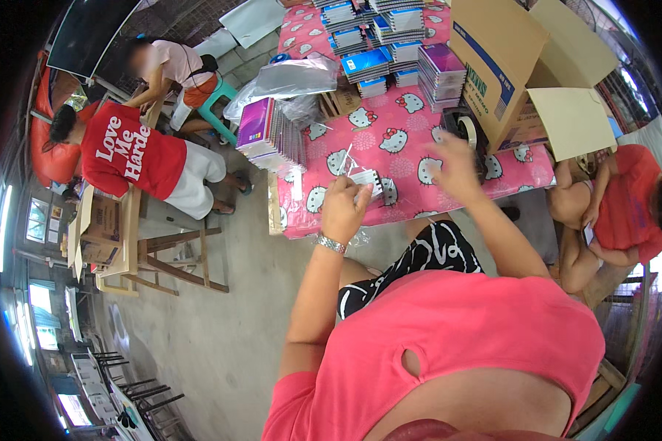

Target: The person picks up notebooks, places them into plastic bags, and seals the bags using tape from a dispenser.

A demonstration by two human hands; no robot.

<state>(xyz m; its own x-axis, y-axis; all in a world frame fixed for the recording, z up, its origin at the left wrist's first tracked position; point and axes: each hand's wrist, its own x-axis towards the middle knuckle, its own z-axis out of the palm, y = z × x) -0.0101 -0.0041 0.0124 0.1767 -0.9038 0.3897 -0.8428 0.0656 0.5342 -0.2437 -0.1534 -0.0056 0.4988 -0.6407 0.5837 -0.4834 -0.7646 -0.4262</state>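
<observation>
My left hand (pixel 343 208), with a metal bracelet at its wrist, is closed with bent fingers at the near edge of a small white spiral-bound pad (pixel 369 184). Thin clear plastic (pixel 351 163) shows around the pad, and the fingers partly cover it. To the right, my right hand (pixel 456 167) is raised over the table, slightly blurred, with its fingers apart and nothing visible in them. Just beyond it stands a black tape dispenser (pixel 466 132) with a roll of tape.
Purple spiral notebooks are stacked at the left (pixel 268 136) and right back (pixel 441 73); blue notebooks (pixel 368 62) are piled behind. Plastic sheets (pixel 294 77) lie at the far left. An open cardboard box (pixel 496 66) occupies the right. Other people sit at both sides.
</observation>
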